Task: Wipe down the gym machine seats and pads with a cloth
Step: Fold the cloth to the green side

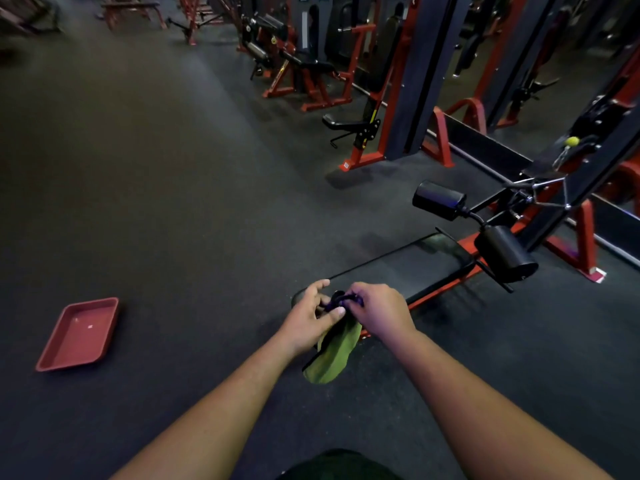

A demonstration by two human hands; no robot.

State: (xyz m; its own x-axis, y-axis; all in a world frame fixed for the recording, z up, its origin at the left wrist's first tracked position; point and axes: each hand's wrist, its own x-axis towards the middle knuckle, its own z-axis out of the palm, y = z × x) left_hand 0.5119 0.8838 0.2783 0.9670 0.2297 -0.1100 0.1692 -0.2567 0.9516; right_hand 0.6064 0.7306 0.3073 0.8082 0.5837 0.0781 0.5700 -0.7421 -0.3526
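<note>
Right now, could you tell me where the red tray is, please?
In the head view the red tray lies on the dark floor at lower left, well left of both hands and the bench.

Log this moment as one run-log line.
stage: before wiping | left hand: pinching dark purple item | right hand: grip on same item, green cloth hanging below | bench pad: untouched | red tray: on floor

A soft, matt green cloth (334, 355) is hanging beside the bench pad (405, 268), whose smooth black vinyl is shining faintly.
</note>
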